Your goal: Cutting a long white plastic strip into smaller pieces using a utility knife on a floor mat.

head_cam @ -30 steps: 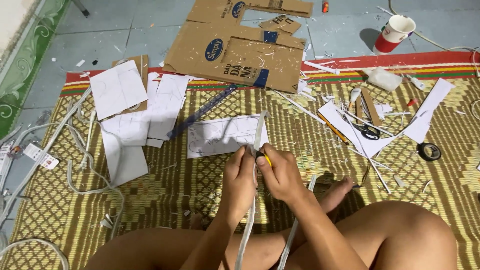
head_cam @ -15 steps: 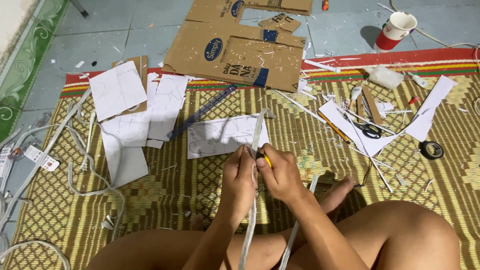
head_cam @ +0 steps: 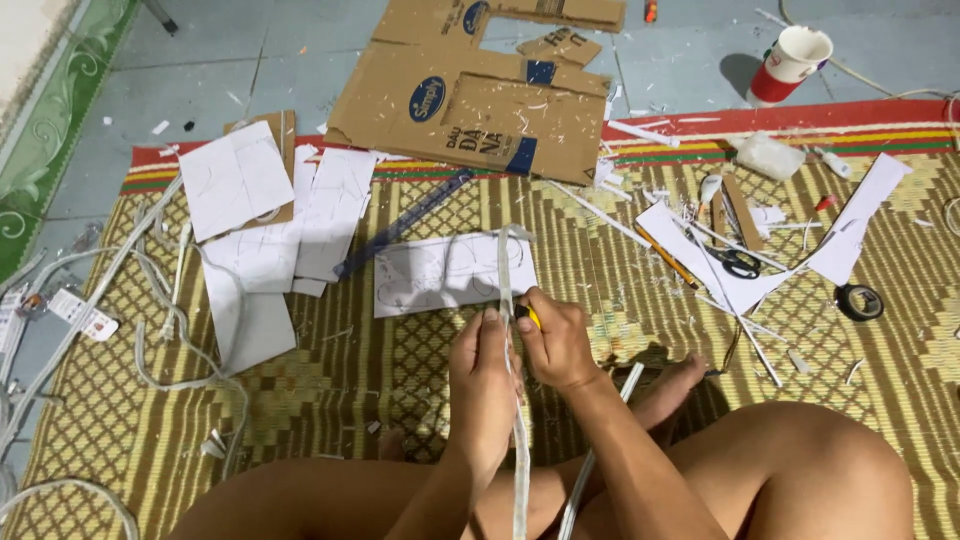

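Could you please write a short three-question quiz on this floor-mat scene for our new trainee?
1. True or false: the left hand grips the long white plastic strip.
2. What lies nearest the black roll of tape? A. the red-and-white paper cup B. the black-handled scissors C. the blue plastic ruler
3. Fill in: the right hand holds a small tool with a ____ handle against the strip.

Key: 1 true; 2 B; 3 yellow.
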